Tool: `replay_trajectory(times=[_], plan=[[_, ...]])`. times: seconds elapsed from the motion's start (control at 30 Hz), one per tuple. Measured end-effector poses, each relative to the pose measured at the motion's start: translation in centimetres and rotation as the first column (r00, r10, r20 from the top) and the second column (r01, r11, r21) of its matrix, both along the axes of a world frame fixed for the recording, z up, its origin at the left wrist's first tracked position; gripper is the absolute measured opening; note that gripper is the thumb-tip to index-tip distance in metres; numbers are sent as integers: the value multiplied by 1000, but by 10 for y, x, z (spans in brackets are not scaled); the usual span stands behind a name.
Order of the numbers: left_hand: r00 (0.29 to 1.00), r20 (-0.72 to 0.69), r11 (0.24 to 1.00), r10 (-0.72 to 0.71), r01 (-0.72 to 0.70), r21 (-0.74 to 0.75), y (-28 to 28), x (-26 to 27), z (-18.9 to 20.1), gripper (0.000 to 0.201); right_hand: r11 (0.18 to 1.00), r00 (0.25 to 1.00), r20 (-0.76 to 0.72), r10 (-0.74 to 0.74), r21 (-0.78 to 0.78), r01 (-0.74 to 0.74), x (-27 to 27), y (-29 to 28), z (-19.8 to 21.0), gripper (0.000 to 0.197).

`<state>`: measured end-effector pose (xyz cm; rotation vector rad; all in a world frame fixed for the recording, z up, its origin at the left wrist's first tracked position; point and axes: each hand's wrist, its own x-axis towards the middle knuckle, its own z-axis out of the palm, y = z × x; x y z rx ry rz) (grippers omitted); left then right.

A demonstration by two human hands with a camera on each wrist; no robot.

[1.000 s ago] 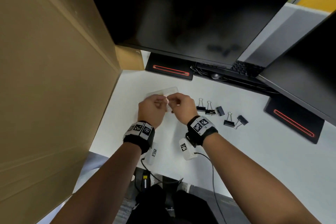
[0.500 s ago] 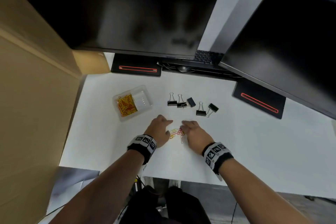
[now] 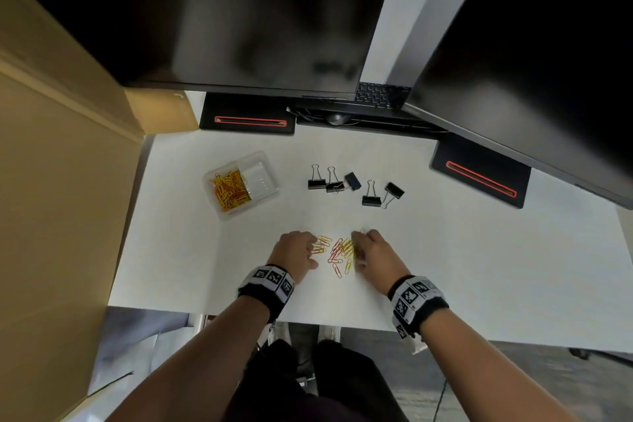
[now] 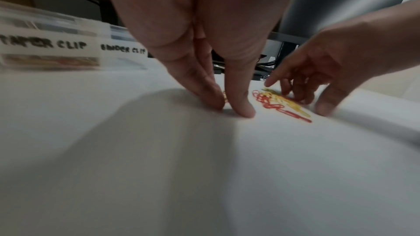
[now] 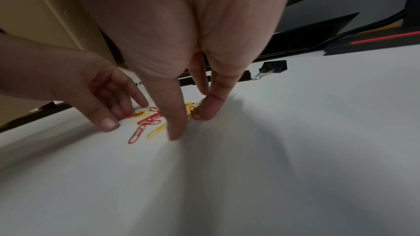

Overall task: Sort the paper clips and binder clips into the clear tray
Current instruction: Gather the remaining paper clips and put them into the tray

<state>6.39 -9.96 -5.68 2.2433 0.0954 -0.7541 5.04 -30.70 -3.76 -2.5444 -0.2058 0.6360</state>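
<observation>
The clear tray [image 3: 265,166] stands at the back left, with a heap of yellow and red paper clips [image 3: 229,190] in its left compartment; its labels [image 4: 56,45] read paper clip and binder clip. Several black binder clips [image 3: 352,180] lie to its right. Loose paper clips [image 3: 339,253] lie between my hands. My left hand [image 3: 313,247] touches the left clips with straight fingertips [image 4: 240,109]. On the other side, my right hand [image 3: 356,247] has its straight fingers [image 5: 211,107] spread on the table, and a yellow clip [image 5: 195,112] sits against one fingertip.
Two dark monitors [image 3: 239,10] hang over the back of the white table [image 3: 479,267], their stands [image 3: 250,113] and a keyboard [image 3: 380,94] behind the clips. A big cardboard box [image 3: 51,181] walls off the left side. The table's front edge is just below my wrists.
Both hands have come back from the tray to the loose paper clips near the front edge. Since half a second ago they have spread slightly, with more clips showing between them.
</observation>
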Motion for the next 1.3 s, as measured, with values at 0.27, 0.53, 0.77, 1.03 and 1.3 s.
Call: replay_trajectory(times=[0.27, 0.53, 0.77, 1.03, 1.3], plan=[[980, 109, 974, -167, 146, 175, -10, -11, 2, 117, 995, 996, -30, -82, -51, 80, 0, -6, -10, 111], [960, 189, 969, -205, 171, 180, -29, 2, -4, 83, 985, 993, 80, 85, -155, -71, 6, 15, -23, 59], [943, 272, 976, -191, 152, 159, -33, 18, -3, 21, 982, 979, 158, 131, -157, -106, 16, 16, -30, 19], [944, 280, 981, -177, 146, 130, -31, 24, -10, 17, 971, 974, 146, 174, -189, -145, 23, 13, -31, 22], [972, 231, 999, 35, -32, -16, -21, 25, -11, 14, 983, 970, 198, -143, 144, 115, 24, -5, -25, 16]])
